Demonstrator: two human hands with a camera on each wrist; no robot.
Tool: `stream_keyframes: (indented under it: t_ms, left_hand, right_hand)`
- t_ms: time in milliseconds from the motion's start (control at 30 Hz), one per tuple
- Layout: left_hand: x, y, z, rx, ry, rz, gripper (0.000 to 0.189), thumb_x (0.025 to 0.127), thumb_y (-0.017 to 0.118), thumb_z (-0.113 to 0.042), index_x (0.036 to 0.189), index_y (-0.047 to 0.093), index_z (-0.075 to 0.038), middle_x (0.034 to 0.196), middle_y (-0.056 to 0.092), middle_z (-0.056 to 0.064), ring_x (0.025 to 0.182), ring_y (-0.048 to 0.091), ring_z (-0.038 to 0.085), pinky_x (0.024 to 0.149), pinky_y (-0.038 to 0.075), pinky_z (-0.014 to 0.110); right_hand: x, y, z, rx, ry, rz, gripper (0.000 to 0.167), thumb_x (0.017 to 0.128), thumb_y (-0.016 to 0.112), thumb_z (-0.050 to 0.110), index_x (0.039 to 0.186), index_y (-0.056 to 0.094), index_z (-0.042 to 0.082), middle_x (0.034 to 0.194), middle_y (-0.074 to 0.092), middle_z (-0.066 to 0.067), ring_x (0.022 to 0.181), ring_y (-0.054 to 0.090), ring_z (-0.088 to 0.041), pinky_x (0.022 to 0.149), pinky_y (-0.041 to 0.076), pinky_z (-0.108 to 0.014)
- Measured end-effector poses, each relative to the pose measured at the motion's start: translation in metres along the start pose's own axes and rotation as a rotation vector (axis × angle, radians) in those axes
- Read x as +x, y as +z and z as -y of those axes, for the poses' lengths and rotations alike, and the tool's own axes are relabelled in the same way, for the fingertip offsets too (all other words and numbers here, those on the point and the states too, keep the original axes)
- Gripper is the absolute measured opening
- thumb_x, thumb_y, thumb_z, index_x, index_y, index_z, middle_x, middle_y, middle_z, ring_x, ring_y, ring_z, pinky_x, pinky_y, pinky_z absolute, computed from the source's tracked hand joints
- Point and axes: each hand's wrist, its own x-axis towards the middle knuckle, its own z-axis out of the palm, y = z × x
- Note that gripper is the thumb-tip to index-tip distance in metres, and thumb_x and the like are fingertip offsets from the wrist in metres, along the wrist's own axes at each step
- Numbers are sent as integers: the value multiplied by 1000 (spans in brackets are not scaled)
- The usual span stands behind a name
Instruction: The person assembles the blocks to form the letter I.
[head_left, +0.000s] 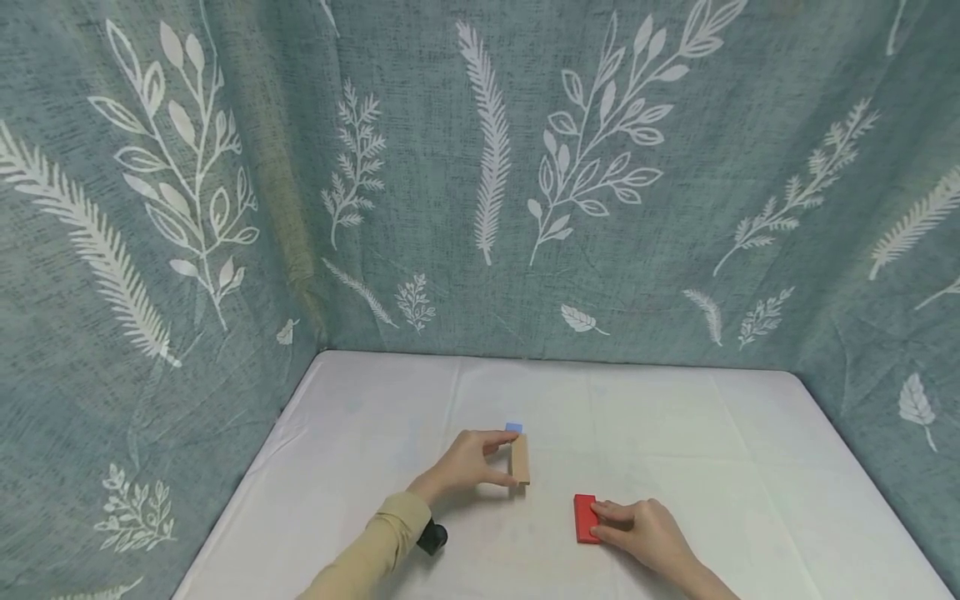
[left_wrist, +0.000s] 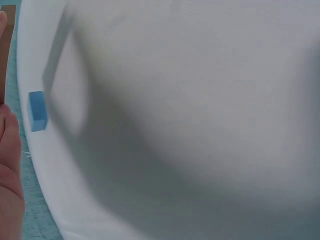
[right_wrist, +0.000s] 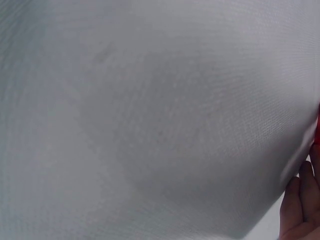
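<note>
My left hand (head_left: 463, 460) pinches a tan wooden block (head_left: 521, 459) by its two ends, thumb at the near end and fingers at the far one. The left wrist view shows a strip of that block at its left edge, raised above the table with a shadow below. A small blue block (head_left: 513, 427) lies just beyond the wooden one; the left wrist view shows it whole, apart from the hand. To the right and nearer, my right hand (head_left: 648, 532) holds a flat red block (head_left: 585, 519) from its right side, thumb and fingertips overlapping its face.
A white cloth covers the table (head_left: 660, 417). Patterned green-blue curtains (head_left: 450, 208) stand along its back and sides. Something black (head_left: 432, 536) shows at the left wrist, beside the tan sleeve (head_left: 375, 533).
</note>
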Motion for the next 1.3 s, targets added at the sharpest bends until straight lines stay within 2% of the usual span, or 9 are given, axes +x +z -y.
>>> stream_keyframes:
  t_ms: [133,300,467,733,1000,1300]
  left_hand:
    - [9,-2,-7,11,-4,5,71,72,83,-24,135,53,-9,139,54,7,126,53,25,103,47,27]
    - [17,-4,-18,15,-19,13,72,74,82,-27,137,51,-14,141,52,3,127,53,25,103,48,30]
    - [23,-5,-24,9,-26,0,72,74,82,-26,137,51,-12,141,52,6,126,53,29,104,47,32]
    - [31,-7,-30,-15,-43,-6,72,74,82,-23,138,51,-12,142,51,5,128,51,27,104,46,31]
    - [40,-2,-37,-24,-29,-5,71,73,82,-20,137,51,-12,141,52,5,127,52,28,105,46,30]
    - [43,3,-44,-25,-10,14,69,76,80,-20,138,50,-12,142,50,7,128,51,31,105,46,35]
  right_hand:
    - [0,0,-1,-12,-1,-8,38,73,76,45,102,75,21,101,73,-2,100,69,-22,85,56,-40]
    - [1,-1,-3,-3,0,-10,39,73,76,46,102,76,20,100,73,-2,99,69,-22,84,56,-40]
    - [2,-2,-3,8,7,1,39,73,76,46,102,76,20,101,73,-3,100,69,-23,85,56,-41]
    - [2,-3,-3,13,11,7,37,73,77,44,101,76,19,101,73,-4,100,69,-24,85,56,-42]
    - [3,-2,-3,11,0,3,37,73,77,42,101,76,19,100,73,-4,98,69,-22,84,57,-40]
    - [2,0,-2,28,-14,2,39,73,76,45,101,76,18,101,73,-3,99,69,-23,83,57,-40]
